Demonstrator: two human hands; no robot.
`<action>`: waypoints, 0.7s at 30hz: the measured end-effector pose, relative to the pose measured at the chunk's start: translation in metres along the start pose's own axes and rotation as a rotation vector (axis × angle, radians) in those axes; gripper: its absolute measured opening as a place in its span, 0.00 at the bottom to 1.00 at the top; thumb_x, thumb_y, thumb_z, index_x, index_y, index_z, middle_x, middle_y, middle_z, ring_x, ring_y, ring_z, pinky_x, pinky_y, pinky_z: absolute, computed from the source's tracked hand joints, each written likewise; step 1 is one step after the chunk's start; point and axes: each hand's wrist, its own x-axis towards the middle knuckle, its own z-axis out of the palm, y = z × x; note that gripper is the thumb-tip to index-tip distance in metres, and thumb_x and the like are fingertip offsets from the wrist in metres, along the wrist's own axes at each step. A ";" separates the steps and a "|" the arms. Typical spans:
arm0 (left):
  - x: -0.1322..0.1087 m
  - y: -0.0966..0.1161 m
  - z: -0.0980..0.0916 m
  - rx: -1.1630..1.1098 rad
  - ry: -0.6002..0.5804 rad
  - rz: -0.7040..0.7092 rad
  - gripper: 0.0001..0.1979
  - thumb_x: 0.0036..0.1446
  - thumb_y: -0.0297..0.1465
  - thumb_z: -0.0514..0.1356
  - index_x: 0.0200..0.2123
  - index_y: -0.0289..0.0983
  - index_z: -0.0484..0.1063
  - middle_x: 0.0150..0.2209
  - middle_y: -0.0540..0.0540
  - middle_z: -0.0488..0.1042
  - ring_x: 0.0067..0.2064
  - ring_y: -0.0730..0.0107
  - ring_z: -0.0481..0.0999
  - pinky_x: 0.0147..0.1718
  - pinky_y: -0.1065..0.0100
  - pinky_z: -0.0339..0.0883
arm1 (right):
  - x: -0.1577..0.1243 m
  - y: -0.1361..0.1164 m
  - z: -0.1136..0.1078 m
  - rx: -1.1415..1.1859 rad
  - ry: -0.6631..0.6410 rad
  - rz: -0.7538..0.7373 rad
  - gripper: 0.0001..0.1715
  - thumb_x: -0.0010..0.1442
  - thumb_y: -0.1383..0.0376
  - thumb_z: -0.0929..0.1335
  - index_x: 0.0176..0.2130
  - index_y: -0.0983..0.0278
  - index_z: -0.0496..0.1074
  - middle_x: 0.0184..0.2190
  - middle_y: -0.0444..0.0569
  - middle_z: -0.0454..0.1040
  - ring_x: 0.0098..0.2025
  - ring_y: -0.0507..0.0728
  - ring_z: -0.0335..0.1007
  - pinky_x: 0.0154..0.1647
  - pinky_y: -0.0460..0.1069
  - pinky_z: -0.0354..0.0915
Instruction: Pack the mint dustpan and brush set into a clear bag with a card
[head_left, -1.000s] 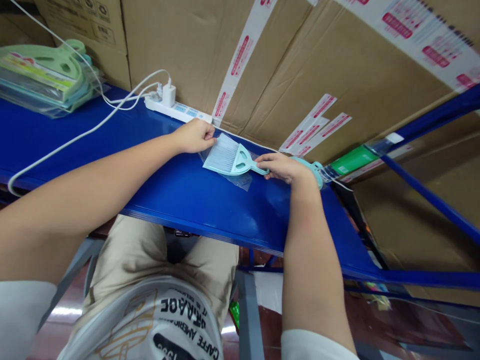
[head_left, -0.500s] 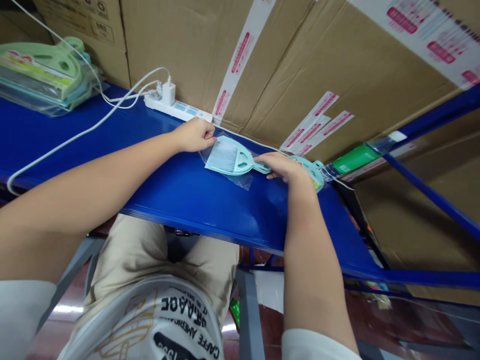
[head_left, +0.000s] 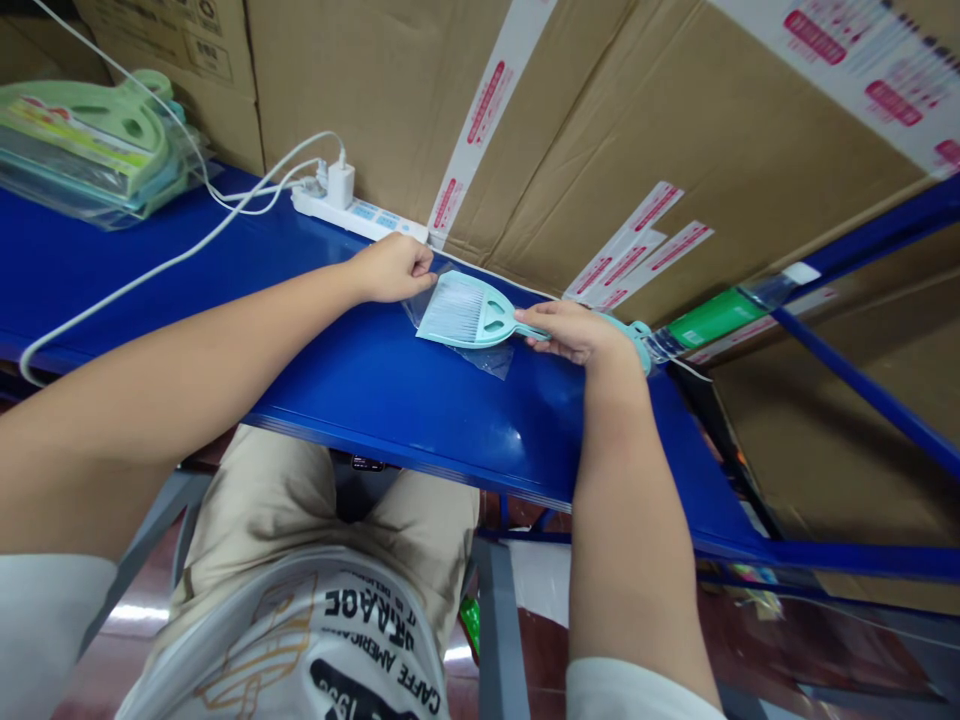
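A light blue hand brush with pale bristles lies over a clear plastic bag on the blue table. My right hand has its thumb and fingers closed around the brush's handle. At the bag's upper left corner, my left hand pinches the thin plastic between thumb and curled fingers. Partly hidden behind my right hand is another light blue item, of which only the end with a loop shows.
Green and blue dustpan sets in clear wrapping lie at the far left. A white power strip with cables runs along the back by large cardboard boxes. A green-labelled bottle lies at the right, on the blue table.
My right hand's fingers have wrapped further around the brush handle. The brush has shifted slightly to the right, and my left hand stays at the bag's corner.
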 end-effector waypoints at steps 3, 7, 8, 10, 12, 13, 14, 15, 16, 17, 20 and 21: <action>0.001 -0.001 0.001 -0.006 0.003 0.015 0.17 0.56 0.29 0.61 0.19 0.43 0.58 0.20 0.55 0.57 0.27 0.70 0.59 0.35 0.62 0.54 | 0.002 0.001 0.000 0.024 0.002 -0.013 0.16 0.70 0.74 0.72 0.29 0.65 0.75 0.21 0.42 0.71 0.20 0.45 0.65 0.21 0.38 0.66; 0.001 -0.002 0.001 0.002 0.005 0.021 0.16 0.56 0.29 0.61 0.19 0.42 0.60 0.20 0.55 0.57 0.27 0.70 0.60 0.35 0.62 0.55 | 0.005 0.004 -0.001 0.025 0.007 -0.029 0.14 0.68 0.75 0.73 0.30 0.65 0.76 0.22 0.43 0.73 0.20 0.46 0.67 0.21 0.39 0.67; 0.001 -0.002 0.001 0.006 0.002 0.019 0.16 0.56 0.29 0.61 0.19 0.42 0.61 0.20 0.55 0.57 0.27 0.70 0.61 0.35 0.62 0.55 | 0.006 0.004 -0.001 0.018 0.009 -0.034 0.14 0.67 0.76 0.73 0.30 0.65 0.76 0.22 0.43 0.73 0.20 0.46 0.67 0.21 0.39 0.67; 0.001 -0.001 0.001 0.015 0.000 0.014 0.16 0.56 0.29 0.61 0.19 0.42 0.61 0.20 0.55 0.57 0.27 0.70 0.61 0.36 0.62 0.56 | 0.009 0.005 -0.002 0.003 0.011 -0.047 0.14 0.67 0.77 0.73 0.30 0.65 0.76 0.22 0.43 0.73 0.20 0.46 0.67 0.20 0.38 0.66; 0.000 -0.001 0.001 0.016 0.001 0.017 0.17 0.56 0.29 0.61 0.19 0.42 0.60 0.20 0.56 0.57 0.27 0.70 0.61 0.35 0.63 0.56 | 0.011 0.007 -0.004 0.003 -0.008 -0.067 0.14 0.65 0.78 0.74 0.30 0.65 0.75 0.22 0.43 0.73 0.20 0.45 0.67 0.20 0.38 0.66; 0.000 -0.001 0.001 0.014 0.002 0.019 0.17 0.56 0.29 0.61 0.19 0.42 0.59 0.19 0.56 0.57 0.26 0.71 0.60 0.35 0.63 0.56 | 0.012 0.008 -0.005 0.009 -0.026 -0.076 0.14 0.64 0.79 0.74 0.30 0.65 0.76 0.22 0.43 0.73 0.20 0.45 0.67 0.20 0.37 0.66; 0.000 -0.001 0.001 0.011 0.004 0.022 0.17 0.56 0.29 0.61 0.19 0.42 0.58 0.19 0.56 0.57 0.26 0.71 0.60 0.34 0.63 0.56 | 0.013 0.009 -0.006 0.016 -0.043 -0.080 0.14 0.63 0.79 0.75 0.31 0.64 0.76 0.22 0.43 0.73 0.20 0.46 0.68 0.20 0.37 0.66; 0.001 -0.001 0.001 0.007 0.006 0.023 0.17 0.56 0.29 0.61 0.19 0.42 0.58 0.19 0.56 0.57 0.26 0.71 0.60 0.34 0.63 0.55 | 0.014 0.009 -0.007 0.023 -0.057 -0.080 0.13 0.63 0.79 0.75 0.31 0.64 0.76 0.23 0.43 0.74 0.20 0.46 0.68 0.21 0.38 0.67; 0.001 -0.002 0.001 0.004 0.008 0.022 0.17 0.56 0.29 0.61 0.19 0.42 0.58 0.19 0.56 0.57 0.26 0.72 0.59 0.34 0.63 0.55 | 0.015 0.010 -0.008 0.029 -0.067 -0.078 0.13 0.63 0.79 0.75 0.32 0.64 0.76 0.23 0.43 0.74 0.21 0.46 0.68 0.21 0.38 0.67; 0.001 -0.002 0.001 0.000 0.009 0.021 0.17 0.56 0.29 0.61 0.19 0.42 0.57 0.19 0.56 0.57 0.26 0.72 0.59 0.35 0.63 0.55 | 0.015 0.011 -0.009 0.035 -0.073 -0.076 0.13 0.63 0.79 0.75 0.32 0.64 0.76 0.23 0.44 0.74 0.21 0.46 0.69 0.21 0.38 0.68; 0.002 -0.005 0.002 -0.013 0.016 0.014 0.18 0.55 0.29 0.62 0.19 0.42 0.57 0.20 0.56 0.57 0.26 0.71 0.61 0.35 0.63 0.57 | 0.016 0.011 -0.012 0.065 -0.102 -0.088 0.12 0.62 0.79 0.75 0.34 0.64 0.76 0.24 0.44 0.75 0.23 0.47 0.70 0.23 0.39 0.70; 0.002 -0.005 0.003 -0.019 0.022 0.015 0.17 0.55 0.28 0.62 0.19 0.42 0.58 0.20 0.55 0.58 0.27 0.71 0.62 0.36 0.63 0.57 | 0.016 0.012 -0.014 0.080 -0.109 -0.098 0.12 0.61 0.79 0.75 0.35 0.64 0.76 0.25 0.44 0.75 0.23 0.47 0.70 0.24 0.39 0.70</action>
